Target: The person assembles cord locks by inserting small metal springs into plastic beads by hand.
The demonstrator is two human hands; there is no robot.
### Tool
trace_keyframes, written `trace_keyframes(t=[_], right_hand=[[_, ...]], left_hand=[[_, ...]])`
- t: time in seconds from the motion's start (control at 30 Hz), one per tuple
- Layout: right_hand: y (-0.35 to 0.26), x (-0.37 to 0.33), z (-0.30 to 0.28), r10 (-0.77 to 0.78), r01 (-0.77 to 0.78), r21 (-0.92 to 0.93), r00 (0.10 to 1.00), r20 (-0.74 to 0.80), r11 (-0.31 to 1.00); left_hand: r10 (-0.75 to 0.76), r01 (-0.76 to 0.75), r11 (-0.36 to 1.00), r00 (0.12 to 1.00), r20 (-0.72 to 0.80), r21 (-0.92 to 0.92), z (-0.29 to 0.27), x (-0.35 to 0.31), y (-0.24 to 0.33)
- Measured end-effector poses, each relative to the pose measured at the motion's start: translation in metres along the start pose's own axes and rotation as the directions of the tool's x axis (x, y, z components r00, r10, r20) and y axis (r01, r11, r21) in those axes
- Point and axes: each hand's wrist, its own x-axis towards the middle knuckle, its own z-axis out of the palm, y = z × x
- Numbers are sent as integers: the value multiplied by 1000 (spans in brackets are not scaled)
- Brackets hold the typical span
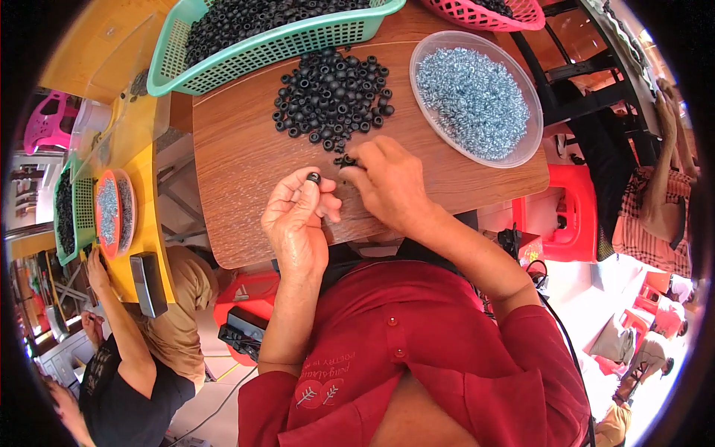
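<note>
- Fingertips of left hand pinched shut on one small black ring, thumb and forefinger closed around it, ring held just above the tabletop.
- Right hand at three o'clock of the left, close beside it; fingers curled down onto a few loose black rings at the near edge of the heap, closed over them; grip itself partly hidden by the knuckles.
- Heap of black rings spread on the wooden table, at twelve o'clock of both hands, near.
- Clear round tub of silvery metal rings at two o'clock of the right hand, resting on the table, apart from the black heap.
- Green basket full of black rings at eleven o'clock, overhanging the far table edge.
- Pink basket at one o'clock, at the top rim of the view.
- Red shirt at six o'clock, both forearms rising from it.
- Yellow table at nine o'clock with more trays; another person's hand at it.
- Red stool at three o'clock, below the table edge.
</note>
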Motion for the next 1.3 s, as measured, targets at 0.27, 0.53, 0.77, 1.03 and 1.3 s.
trace_keyframes(t=[0.27, 0.53, 0.77, 1.03, 1.3], right_hand=[[-5, 16, 0, -135, 128, -155, 990, -37, 980], [-16, 34, 13, -240, 294, -389, 954, 180, 873], [-13, 40, 11, -288, 310, -306, 951, 114, 900], [-11, 25, -37, 231, -319, 411, 940, 251, 854], [4, 6, -42, 259, -419, 871, 898, 355, 256]], left_hand=[[102, -97, 992, 993, -56, 74, -3, -5, 3], [112, -110, 993, 992, -56, 39, -3, -8, 6], [99, -98, 995, 994, -39, 27, -4, -9, 6], [-3, 3, 1000, 1000, 4, 11, 12, -7, -1], [-68, 69, 998, 992, 109, -6, 30, -8, -8]])
